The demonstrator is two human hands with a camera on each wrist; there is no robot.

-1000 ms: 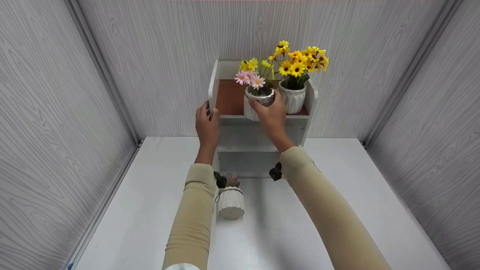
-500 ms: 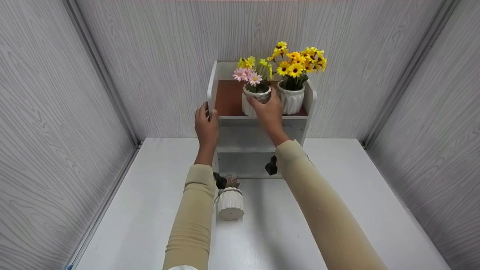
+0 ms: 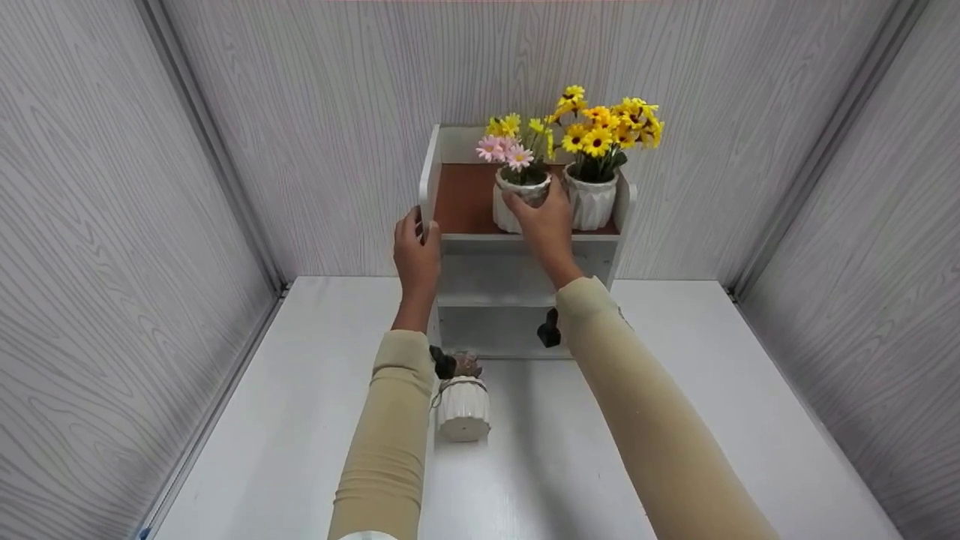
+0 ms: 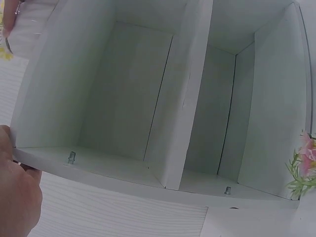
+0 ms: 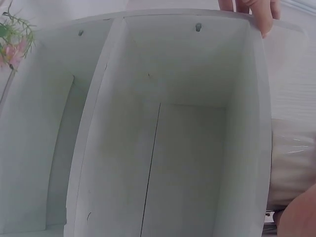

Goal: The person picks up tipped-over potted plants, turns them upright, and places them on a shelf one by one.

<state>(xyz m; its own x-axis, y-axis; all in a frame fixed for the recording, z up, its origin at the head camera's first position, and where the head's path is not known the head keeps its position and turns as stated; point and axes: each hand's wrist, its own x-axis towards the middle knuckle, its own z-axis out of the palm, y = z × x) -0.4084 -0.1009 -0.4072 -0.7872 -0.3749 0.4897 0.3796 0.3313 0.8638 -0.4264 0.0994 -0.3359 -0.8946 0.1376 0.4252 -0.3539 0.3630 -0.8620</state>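
Note:
On the top board of a small white shelf [image 3: 461,202], my right hand [image 3: 546,229] holds a white ribbed flowerpot [image 3: 505,216] between thumb and fingers. Pink and yellow flowers rise from it. The pot's base appears to rest on the board near its front edge. Part of this pot [image 5: 294,165] shows beside the shelf in the right wrist view. My left hand [image 3: 417,259] grips the front edge of the shelf's left side panel, thumb in front and fingers around the outside. In the left wrist view the left hand [image 4: 19,195] is partly cut off.
Close to the right of the held pot stands another white flowerpot [image 3: 592,204] with yellow flowers. A third white pot [image 3: 463,409], with twine around it, is on the white table [image 3: 645,420] in front of the shelf. Wood-grain walls [image 3: 360,150] enclose the back and sides.
The held flowerpot has gone slightly back and down from the shelf's front edge onto the top board. My left hand keeps its grip on the side panel.

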